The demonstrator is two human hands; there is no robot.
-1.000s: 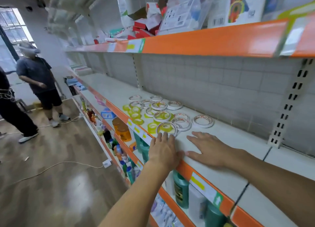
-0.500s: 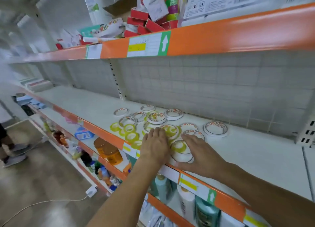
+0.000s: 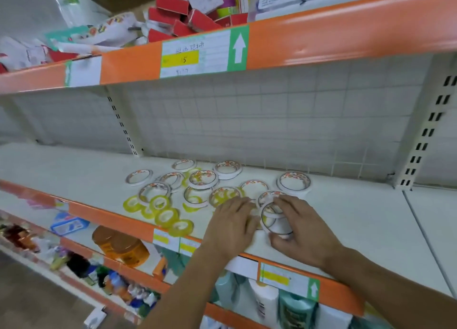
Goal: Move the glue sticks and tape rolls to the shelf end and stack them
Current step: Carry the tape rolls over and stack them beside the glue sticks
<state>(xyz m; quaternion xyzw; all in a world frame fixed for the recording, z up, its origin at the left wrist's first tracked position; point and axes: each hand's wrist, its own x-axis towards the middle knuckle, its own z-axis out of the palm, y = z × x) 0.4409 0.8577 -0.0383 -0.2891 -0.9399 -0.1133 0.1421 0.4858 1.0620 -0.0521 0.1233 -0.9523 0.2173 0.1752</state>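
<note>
Legible only on the price label (image 3: 195,56) of the upper orange rail: a yellow band reading "15" beside a white arrow on green; red-orange printing on the tape cores too blurred to make out. Scattered flat across the white shelf (image 3: 358,220): white tape rolls (image 3: 293,181) with printed cores toward the back, clear yellow tape rolls (image 3: 166,216) along the front edge. Near that front edge, right hand (image 3: 300,226) curled around a tilted white roll (image 3: 273,221), thumb below and fingers over the rim; left hand (image 3: 231,226) just beside it, palm down, fingers extended flat, tips reaching neighbouring rolls.
</note>
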